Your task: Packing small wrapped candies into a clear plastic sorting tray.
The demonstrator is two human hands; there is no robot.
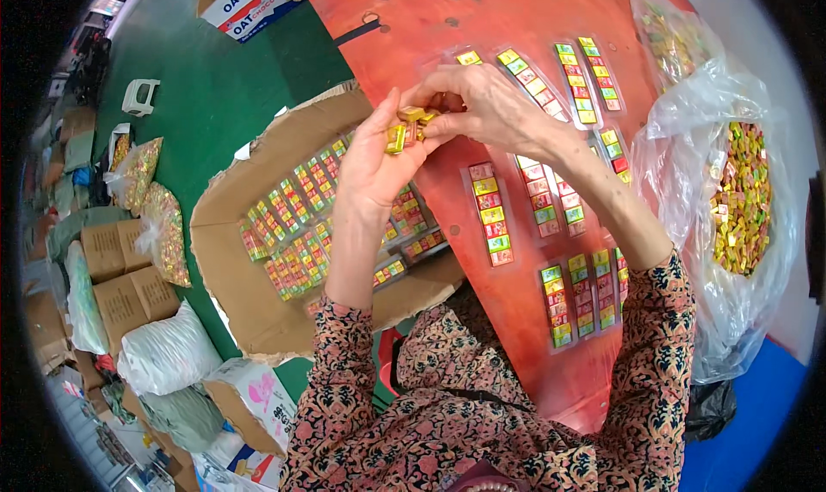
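My left hand (375,160) is raised over the red table (516,10) and grips a few small yellow wrapped candies (397,136) between fingers and palm. My right hand (482,105) meets it from the right, fingertips pinching more small yellow candies (420,114) at the same spot. Below and around the hands, clear sleeves filled with rows of coloured candies (491,214) lie flat on the table. My forearms in patterned sleeves come up from the lower edge.
A flat cardboard box (232,259) at the left holds several packed candy sleeves (292,234). A big clear plastic bag of loose candies (740,199) sits at the right. On the green floor (206,70) lie cartons, sacks and a small white stool (139,95).
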